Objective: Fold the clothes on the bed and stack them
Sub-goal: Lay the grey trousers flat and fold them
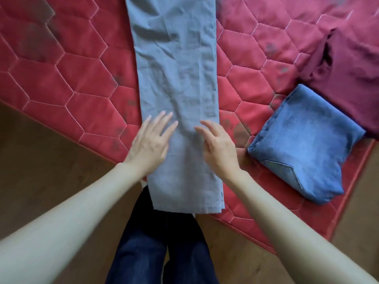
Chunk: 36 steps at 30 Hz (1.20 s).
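Both hands point(150, 143) point(220, 149) flat, fingers spread, gripping nothing, on grey trousers point(176, 78) | smooth outward before folding | jeans point(303, 144) already folded

You have a single head-worn wide-angle view that looks steeply down from close above your own forearms, facing the near corner of the bed point(61, 83), with the floor point(41, 160) at near left and the mattress running off toward the far right
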{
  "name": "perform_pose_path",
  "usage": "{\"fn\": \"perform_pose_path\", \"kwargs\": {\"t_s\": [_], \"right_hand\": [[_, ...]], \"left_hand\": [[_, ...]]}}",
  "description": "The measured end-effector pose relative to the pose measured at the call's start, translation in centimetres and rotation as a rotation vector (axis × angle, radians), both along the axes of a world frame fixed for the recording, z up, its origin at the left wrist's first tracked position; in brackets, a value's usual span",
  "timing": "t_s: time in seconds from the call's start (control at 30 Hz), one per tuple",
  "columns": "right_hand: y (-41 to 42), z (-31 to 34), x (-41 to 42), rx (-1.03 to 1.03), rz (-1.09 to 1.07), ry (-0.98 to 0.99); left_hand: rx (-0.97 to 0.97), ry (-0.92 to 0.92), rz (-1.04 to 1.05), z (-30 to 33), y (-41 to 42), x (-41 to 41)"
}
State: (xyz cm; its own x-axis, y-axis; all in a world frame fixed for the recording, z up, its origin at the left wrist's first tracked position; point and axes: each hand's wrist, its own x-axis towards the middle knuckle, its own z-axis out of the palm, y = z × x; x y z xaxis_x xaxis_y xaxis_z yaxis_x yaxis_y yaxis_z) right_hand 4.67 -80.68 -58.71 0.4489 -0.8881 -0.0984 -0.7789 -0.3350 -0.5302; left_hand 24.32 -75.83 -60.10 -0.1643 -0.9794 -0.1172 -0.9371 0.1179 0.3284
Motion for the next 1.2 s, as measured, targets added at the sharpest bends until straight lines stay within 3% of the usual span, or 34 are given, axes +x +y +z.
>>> {"fn": "perform_pose_path", "kwargs": {"t_s": [0.1,0.23,0.33,0.47,0.53,0.67,0.8,1.0,1.07,1.2], "right_hand": [[-2.6,-2.5,6.2,0.04,-0.029,0.045],[-4.1,-5.8,5.7,-0.093,0.074,0.334],[-4.0,-6.4,2.5,-0.101,-0.132,0.451],[-4.6,-5.1,3.1,-0.015,-0.44,0.467],[-7.0,-4.3,5.8,-0.081,-0.399,0.363],[-14.3,-4.8,12.6,-0.163,-0.098,0.195],[-18.1,-6.9,11.2,-0.144,0.051,0.413],[-17.4,-6.1,7.8,-0.054,-0.355,0.454],[-18.9,-5.0,8.9,-0.06,-0.387,0.407],[-25.7,-3.2,14.9,-0.218,-0.108,0.147]], "left_hand": [[0.067,-0.04,0.204,-1.8,-4.2,-1.2],[0.091,-0.064,0.362,-4.4,-4.7,0.0],[0.089,-0.079,0.407,-4.9,-2.3,1.3],[0.147,-0.092,0.633,-3.6,-2.3,1.6],[0.048,-0.069,0.571,-3.0,-5.4,1.5],[-0.111,-0.092,0.323,-3.6,-15.3,2.2],[0.013,-0.113,0.262,-6.0,-18.7,4.9],[0.107,-0.115,0.692,-4.9,-15.7,4.7],[0.045,-0.105,0.666,-3.8,-17.0,4.7],[-0.216,-0.144,0.374,-2.5,-24.7,6.0]]}}
